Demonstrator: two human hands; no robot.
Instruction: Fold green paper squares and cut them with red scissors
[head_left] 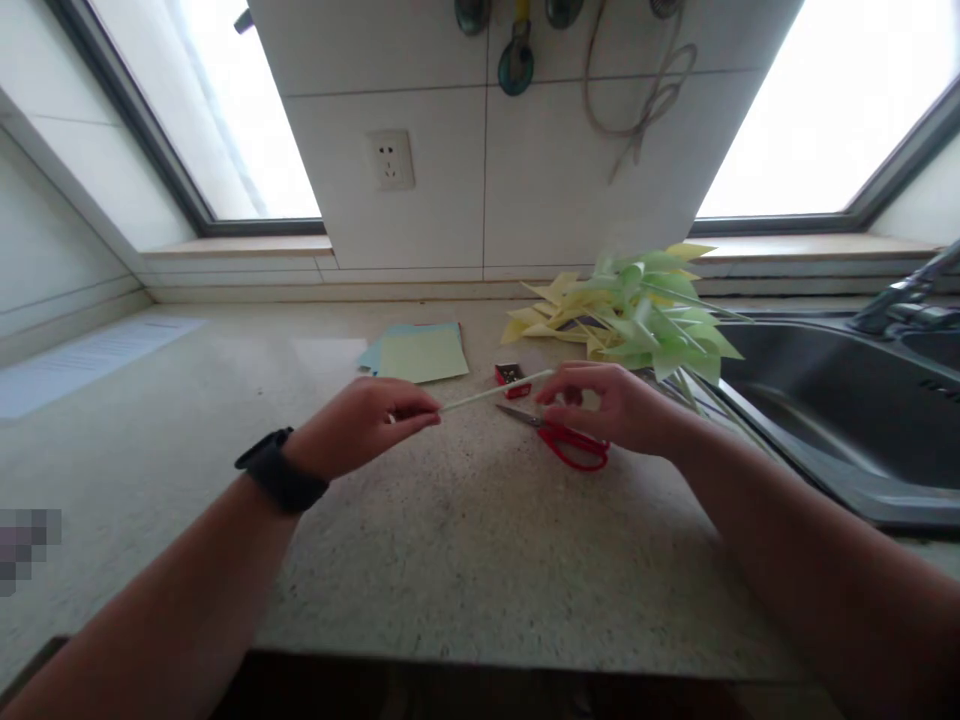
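My left hand (367,425), with a dark watch (283,470) on its wrist, pinches one end of a thin pale stick (491,393) between thumb and fingers. The stick slants up to the right, and its far end meets the curled fingers of my right hand (592,400). Just how those fingers grip it is partly hidden. Below my right hand lie red-handled scissors (576,448), blades pointing left and handles partly covered. Behind the stick sits a small red box (512,378) with a dark top. Square sheets of coloured paper (424,353) lie stacked beyond my left hand.
A pile of yellow and green paper pinwheels (645,310) lies at the back right, sticks pointing toward the sink (840,400). A printed sheet (90,360) rests on the counter (450,560) at the far left. The wall carries a socket (391,160) and a hanging cord (637,125).
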